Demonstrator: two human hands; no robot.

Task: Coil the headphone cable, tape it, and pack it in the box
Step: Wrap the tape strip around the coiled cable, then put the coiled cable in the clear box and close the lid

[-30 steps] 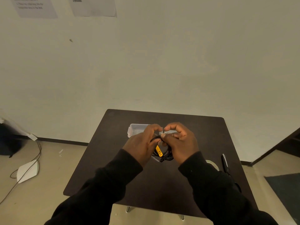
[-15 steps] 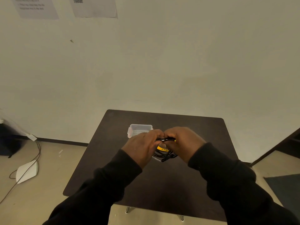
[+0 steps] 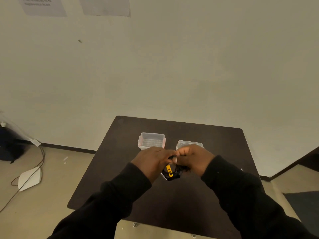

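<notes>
I see both hands, left [image 3: 151,161] and right [image 3: 193,159], pinching a thin black coiled headphone cable [image 3: 174,173] with yellow tag above the dark table [image 3: 120,169], near a clear plastic box [image 3: 151,141].

On the dark square surface [image 3: 120,169]: clear plastic box [image 3: 151,141] behind the left hand [image 3: 152,161], clear plastic lid [image 3: 189,144] to its right behind the right hand [image 3: 193,158]. Between both hands, above the surface: bundled black headphone cable [image 3: 172,172].

Black cable [image 3: 179,169] with a yellow tag [image 3: 169,170], dark brown counter [image 3: 215,140], clear box [image 3: 151,141] with pinkish clips, black sleeves [image 3: 120,192].
</notes>
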